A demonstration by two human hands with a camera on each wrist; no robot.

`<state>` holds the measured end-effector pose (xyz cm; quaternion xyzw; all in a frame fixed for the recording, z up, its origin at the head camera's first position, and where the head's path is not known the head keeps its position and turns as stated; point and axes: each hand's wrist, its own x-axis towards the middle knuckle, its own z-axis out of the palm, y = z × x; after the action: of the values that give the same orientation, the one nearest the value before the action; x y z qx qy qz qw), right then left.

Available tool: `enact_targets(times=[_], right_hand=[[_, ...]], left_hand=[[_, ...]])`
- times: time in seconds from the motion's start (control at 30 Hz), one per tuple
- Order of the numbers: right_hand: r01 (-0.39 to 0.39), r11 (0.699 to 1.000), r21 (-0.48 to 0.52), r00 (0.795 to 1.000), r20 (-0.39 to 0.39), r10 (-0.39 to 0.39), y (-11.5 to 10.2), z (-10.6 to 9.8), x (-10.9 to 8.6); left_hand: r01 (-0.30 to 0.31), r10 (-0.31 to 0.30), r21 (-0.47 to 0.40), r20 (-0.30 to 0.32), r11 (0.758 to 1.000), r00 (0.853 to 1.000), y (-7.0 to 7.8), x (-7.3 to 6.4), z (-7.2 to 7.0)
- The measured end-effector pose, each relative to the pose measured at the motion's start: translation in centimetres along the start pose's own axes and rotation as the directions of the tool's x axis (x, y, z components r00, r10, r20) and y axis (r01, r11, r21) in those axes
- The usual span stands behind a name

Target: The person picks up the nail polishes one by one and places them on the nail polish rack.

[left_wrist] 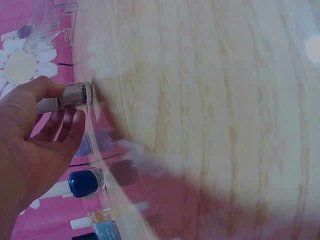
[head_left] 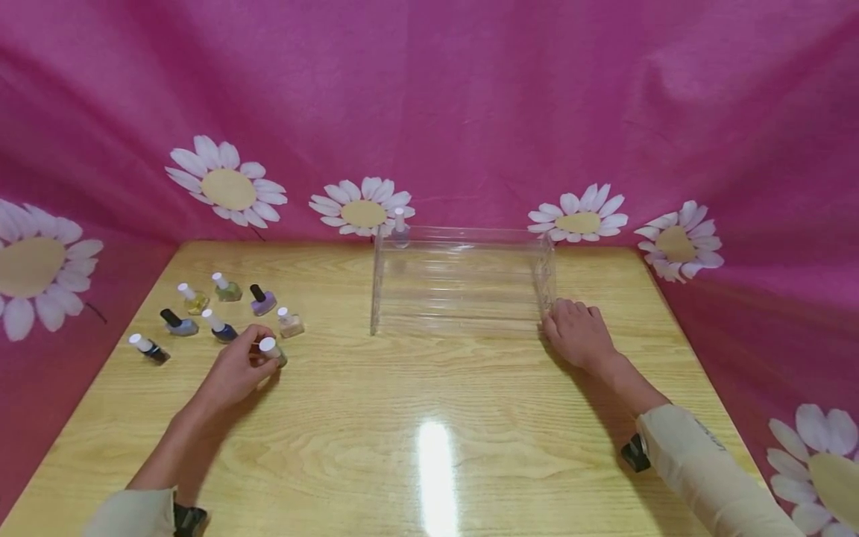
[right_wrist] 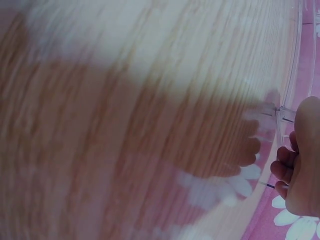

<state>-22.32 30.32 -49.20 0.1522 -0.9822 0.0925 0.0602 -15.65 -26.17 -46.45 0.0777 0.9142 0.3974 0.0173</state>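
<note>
My left hand [head_left: 240,367] pinches a nail polish bottle [left_wrist: 75,96] between thumb and fingers. The bottle has a white cap and a glittery greyish body, and it stands upright at the tabletop in the head view. A clear acrylic tiered rack [head_left: 463,282] stands at the back middle of the table. One pale bottle with a white cap [head_left: 400,228] is at the rack's top left. My right hand [head_left: 579,334] grips the rack's front right corner, its fingers curled in the right wrist view [right_wrist: 285,170].
Left of the rack sit several nail polish bottles, among them a dark blue one [head_left: 220,327], a purple one [head_left: 264,300], a pale pink one [head_left: 291,324] and a green one [head_left: 228,289]. A pink daisy-print cloth [head_left: 470,112] hangs behind the wooden table [head_left: 349,432].
</note>
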Motion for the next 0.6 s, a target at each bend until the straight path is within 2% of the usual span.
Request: enact_targets(times=[0.3, 0.6], right_hand=[[0.011, 1.000, -0.010, 1.000, -0.019, -0.012, -0.1, 0.1, 0.1], [-0.001, 1.000, -0.004, 1.000, -0.011, 0.001, 0.0, 0.1, 0.0]], left_hand=[[0.005, -0.006, -0.039, -0.015, 0.999, 1.000, 0.5, 0.0, 0.0], [-0.068, 0.062, -0.122, -0.055, 0.990, 0.997, 2.2, 0.5, 0.0]])
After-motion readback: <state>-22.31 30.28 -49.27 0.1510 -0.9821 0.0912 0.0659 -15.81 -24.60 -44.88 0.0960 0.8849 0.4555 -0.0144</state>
